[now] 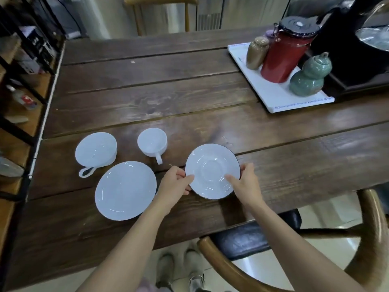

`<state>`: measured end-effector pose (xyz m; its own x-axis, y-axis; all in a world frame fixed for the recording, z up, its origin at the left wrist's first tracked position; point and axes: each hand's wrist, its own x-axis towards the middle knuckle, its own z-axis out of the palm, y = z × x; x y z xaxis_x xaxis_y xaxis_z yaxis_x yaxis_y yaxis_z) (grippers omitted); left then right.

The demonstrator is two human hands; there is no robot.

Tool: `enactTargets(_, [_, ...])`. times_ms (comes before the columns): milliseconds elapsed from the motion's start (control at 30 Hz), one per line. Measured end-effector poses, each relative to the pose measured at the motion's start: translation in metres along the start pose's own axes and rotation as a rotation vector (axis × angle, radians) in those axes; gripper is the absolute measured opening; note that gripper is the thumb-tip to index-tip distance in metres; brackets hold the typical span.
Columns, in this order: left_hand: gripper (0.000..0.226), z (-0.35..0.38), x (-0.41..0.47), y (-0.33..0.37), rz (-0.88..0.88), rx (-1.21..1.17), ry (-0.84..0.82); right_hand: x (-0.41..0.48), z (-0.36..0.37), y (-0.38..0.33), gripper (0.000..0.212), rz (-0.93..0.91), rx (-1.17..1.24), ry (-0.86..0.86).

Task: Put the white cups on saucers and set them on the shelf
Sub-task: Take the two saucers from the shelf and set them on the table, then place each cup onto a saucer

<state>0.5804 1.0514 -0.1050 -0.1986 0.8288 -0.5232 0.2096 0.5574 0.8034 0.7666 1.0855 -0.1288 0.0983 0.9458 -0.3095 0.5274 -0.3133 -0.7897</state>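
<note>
A white saucer with a dark rim is held at the table's near side, tilted slightly. My left hand grips its left edge and my right hand grips its right edge, thumbs on the top face. A larger plain white saucer lies flat to the left. Behind it stands a wide white cup with its handle toward me. A smaller white cup stands to its right, handle also toward me. Both cups look empty.
The dark wooden table carries a white tray at the back right with a red canister, a green gourd jar and a brown jar. A metal-framed shelf stands at the left. A wooden chair is close on my right.
</note>
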Motion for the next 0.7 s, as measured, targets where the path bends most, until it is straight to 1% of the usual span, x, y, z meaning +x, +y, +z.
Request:
enactTargets(133, [0.032,0.002,0.003,-0.006,-0.098,-0.041,-0.042,0.011,0.002,0.003,0.032,0.032,-0.104,-0.015])
enactTargets(200, [0.035,0.002,0.002,-0.005,-0.126,-0.083,-0.044,0.015,0.005,0.003,0.033,0.047,-0.125,-0.037])
enactTargets(267, [0.030,0.003,0.001,-0.003,-0.119,-0.117,-0.041,0.018,0.008,0.003,0.038,0.067,-0.163,-0.050])
enactTargets(367, [0.012,0.003,0.002,0.002,-0.100,-0.119,-0.071,0.022,0.008,0.004,0.041,0.101,-0.206,-0.071])
enactTargets(433, [0.015,-0.002,0.001,0.004,-0.103,-0.070,-0.094,0.023,0.003,0.001,0.036,0.114,-0.276,-0.072])
enactTargets(500, [0.010,-0.011,0.001,0.008,-0.086,0.042,-0.091,0.025,-0.003,-0.008,0.035,0.074,-0.337,-0.024])
enactTargets(533, [0.018,-0.017,0.001,0.012,-0.061,0.116,-0.069,0.026,-0.005,-0.014,0.037,0.028,-0.363,0.015])
enactTargets(567, [0.025,-0.023,0.001,0.016,-0.023,0.162,-0.013,0.028,-0.006,-0.021,0.040,-0.023,-0.381,0.049])
enactTargets(600, [0.024,-0.030,0.000,0.021,0.034,0.176,0.072,0.030,-0.007,-0.030,0.041,-0.073,-0.383,0.071])
enactTargets(633, [0.019,-0.038,-0.001,0.026,0.108,0.174,0.180,0.031,-0.006,-0.040,0.041,-0.118,-0.367,0.082])
enactTargets(700, [0.010,-0.053,-0.001,0.033,0.247,0.173,0.425,0.035,0.000,-0.060,0.037,-0.199,-0.336,0.064])
